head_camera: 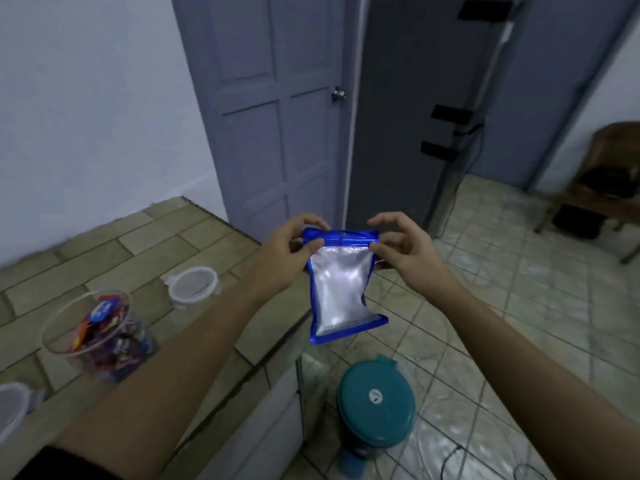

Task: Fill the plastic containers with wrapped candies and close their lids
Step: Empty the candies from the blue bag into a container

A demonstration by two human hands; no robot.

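Note:
A blue-edged zip pouch with a silvery white front hangs in the air past the counter's edge. My left hand pinches its top left corner and my right hand pinches its top right corner. On the tiled counter at the left stands an open clear plastic container holding several colourful wrapped candies. A round translucent lid lies flat on the counter behind it. Another lid or container shows partly at the left edge.
A teal-lidded bin stands on the tiled floor below the pouch, beside the counter's front. Grey doors are behind. A wooden chair stands at the far right.

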